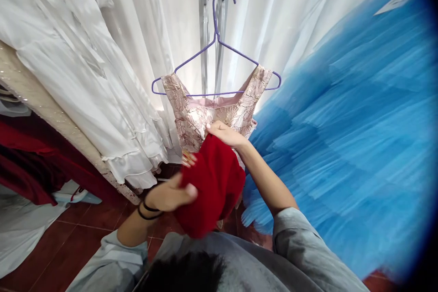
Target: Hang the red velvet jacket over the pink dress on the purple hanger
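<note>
A piece of dark red cloth (215, 182), perhaps a small garment, hangs between my two hands. My right hand (226, 134) pinches its upper edge, in front of the dress. At the cloth's left side, my left hand (174, 194) grips the edge with the thumb on top; it is a little blurred, and two black bands circle the wrist. Just behind the cloth hangs a pale pink dress with a gold floral pattern (191, 121), its straps on a purple hanger (196, 60). The red cloth hides the lower part of the dress.
White dresses (92, 82) hang on the left, beside dark red fabric (30, 164). A full blue tulle gown (352, 132) fills the right. White curtains (267, 13) and a metal pole (204, 23) stand behind. Reddish-brown tiles (78, 242) cover the floor.
</note>
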The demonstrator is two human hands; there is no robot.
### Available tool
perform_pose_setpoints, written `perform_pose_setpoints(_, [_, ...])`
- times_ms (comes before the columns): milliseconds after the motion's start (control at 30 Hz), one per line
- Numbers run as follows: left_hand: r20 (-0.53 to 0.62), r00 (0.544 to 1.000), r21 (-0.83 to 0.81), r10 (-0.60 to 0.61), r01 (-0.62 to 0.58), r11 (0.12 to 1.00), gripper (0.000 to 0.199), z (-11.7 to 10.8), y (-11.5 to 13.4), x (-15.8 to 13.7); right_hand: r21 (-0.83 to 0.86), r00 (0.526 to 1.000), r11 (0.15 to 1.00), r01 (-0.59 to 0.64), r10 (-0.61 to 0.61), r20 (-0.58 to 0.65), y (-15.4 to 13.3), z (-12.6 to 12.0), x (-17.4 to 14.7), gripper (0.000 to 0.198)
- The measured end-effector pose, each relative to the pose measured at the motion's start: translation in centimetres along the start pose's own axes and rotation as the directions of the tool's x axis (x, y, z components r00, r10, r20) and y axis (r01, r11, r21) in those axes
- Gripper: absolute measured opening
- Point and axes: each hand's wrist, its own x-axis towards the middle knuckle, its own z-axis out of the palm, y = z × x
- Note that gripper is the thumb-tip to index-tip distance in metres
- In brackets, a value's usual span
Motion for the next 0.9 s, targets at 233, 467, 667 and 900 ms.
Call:
perform_pose_setpoints(233, [0.550,0.832,0.134,0.076,-0.178,0.975,0.060,-0.1,0.3,6.8,0.762,0.716,0.587,0.276,-0.654,0.244,1.0,0.5,-1.6,0.071])
perform_pose_setpoints(467, [0.549,0.832,0.178,0.077,-0.207,0.962,0.031,6.1,-7.3,8.2,0.774,0.403,0.531,0.345,-0.828,0.389,-2.6,-1.5,-1.8,0.037])
perform_pose_setpoints(667, [0.376,0.920,0.360,0.111,-0.255,0.897,0.023,3.8,-7.5,8.0,0.080,0.927,0.924,0.375,-0.373,-0.035,-2.5,-6.7,-9.4,0.074])
perform_pose_setpoints(900, [0.057,0.982,0.493,0.182,-0.187,0.850,0.030,-0.9,-1.6,7.5,-0.410,0.907,0.869,-0.278,0.097,-0.411,-1.9,-5.2,-13.9,0.065])
